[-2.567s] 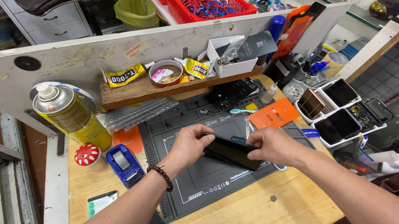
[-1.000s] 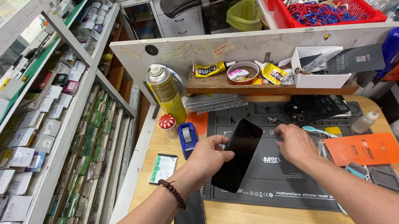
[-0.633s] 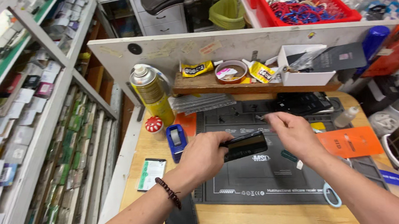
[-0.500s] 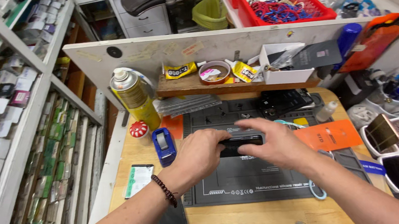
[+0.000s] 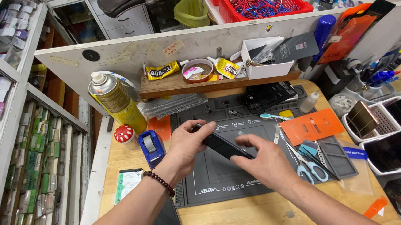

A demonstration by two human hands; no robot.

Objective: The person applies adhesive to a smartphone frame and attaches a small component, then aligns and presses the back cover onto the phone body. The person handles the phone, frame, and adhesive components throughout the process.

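Note:
Both hands hold a black smartphone (image 5: 221,145) just above the dark grey work mat (image 5: 224,186) on the wooden bench. My left hand (image 5: 184,146) grips its upper left end, thumb on top. My right hand (image 5: 265,159) covers the lower right end, fingers curled over it. The phone lies tilted, its dark glass side showing between the hands. A bead bracelet (image 5: 160,182) circles my left wrist.
A yellow spray can (image 5: 114,102), red mushroom-shaped object (image 5: 125,133) and blue tape dispenser (image 5: 150,147) stand left of the mat. Scissors (image 5: 307,165), an orange card (image 5: 310,126) and trays of phones (image 5: 389,127) lie right. A wooden shelf (image 5: 207,81) with glue tubes is behind.
The view swung from the left shelves back to the bench. The phone, held out to the left in my left hand, came back over the mat and my right hand took its other end.

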